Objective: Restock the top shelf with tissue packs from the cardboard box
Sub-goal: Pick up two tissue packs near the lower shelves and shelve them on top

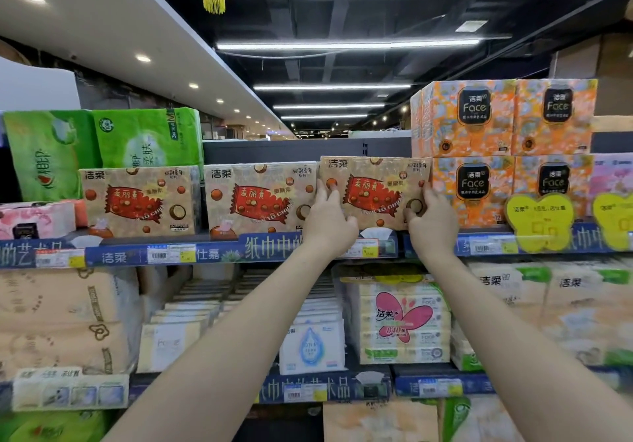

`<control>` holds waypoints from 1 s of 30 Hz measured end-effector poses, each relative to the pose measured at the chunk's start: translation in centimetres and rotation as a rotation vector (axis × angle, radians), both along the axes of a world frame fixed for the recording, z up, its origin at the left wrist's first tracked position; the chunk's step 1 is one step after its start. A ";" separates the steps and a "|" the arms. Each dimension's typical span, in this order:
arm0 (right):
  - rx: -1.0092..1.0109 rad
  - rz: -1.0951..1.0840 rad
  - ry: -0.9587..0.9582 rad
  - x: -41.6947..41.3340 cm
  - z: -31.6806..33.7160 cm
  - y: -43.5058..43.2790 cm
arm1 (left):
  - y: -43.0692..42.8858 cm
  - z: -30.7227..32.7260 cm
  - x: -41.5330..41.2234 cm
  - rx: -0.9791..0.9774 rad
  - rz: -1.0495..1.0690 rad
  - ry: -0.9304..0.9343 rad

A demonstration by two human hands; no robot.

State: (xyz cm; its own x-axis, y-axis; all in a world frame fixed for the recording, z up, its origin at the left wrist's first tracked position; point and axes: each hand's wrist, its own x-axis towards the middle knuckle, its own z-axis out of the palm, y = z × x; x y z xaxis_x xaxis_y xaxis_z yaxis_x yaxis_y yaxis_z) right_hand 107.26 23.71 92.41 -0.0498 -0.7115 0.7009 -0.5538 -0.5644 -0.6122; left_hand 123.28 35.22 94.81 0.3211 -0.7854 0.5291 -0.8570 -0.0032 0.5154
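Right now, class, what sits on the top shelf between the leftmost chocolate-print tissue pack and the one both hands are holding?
In the head view, one more chocolate-print tissue pack, upright, stands between them.

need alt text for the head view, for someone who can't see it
Both hands, left and right, press a beige tissue pack onto the top shelf, beside two matching packs. Orange packs are stacked to its right, green packs at far left.
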 end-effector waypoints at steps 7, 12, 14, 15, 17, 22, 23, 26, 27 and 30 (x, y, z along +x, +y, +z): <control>0.052 0.050 -0.061 -0.5 -0.1 0.2 | 1.1 1.1 -0.6 0.077 0.267 -0.253; 0.068 0.061 -0.081 -0.6 0.0 0.4 | 2.0 0.5 0.6 -0.080 0.259 -0.174; 0.069 0.045 -0.083 -0.5 0.1 0.5 | 3.0 0.3 2.6 -0.230 0.347 -0.085; 0.062 0.030 -0.086 -0.4 0.1 0.6 | 3.8 0.2 3.9 -0.301 0.414 -0.041; 0.047 -0.003 -0.112 -0.1 0.0 1.0 | 5.5 0.1 6.9 -0.406 0.544 0.058; 0.005 -0.130 -0.063 1.8 0.2 2.4 | 8.1 -0.4 14.3 -0.403 0.527 0.299; 0.013 -0.145 -0.003 2.4 0.3 2.5 | 8.2 -0.4 15.3 -0.369 0.445 0.337; 0.078 -0.141 0.099 4.2 0.4 2.8 | 7.9 -0.5 17.0 -0.202 0.265 0.413; 0.089 -0.138 0.090 4.5 0.4 2.9 | 7.8 -0.5 17.4 -0.183 0.241 0.421; 0.103 -0.124 0.044 5.0 0.4 3.1 | 7.4 0.1 19.0 -0.169 0.166 0.487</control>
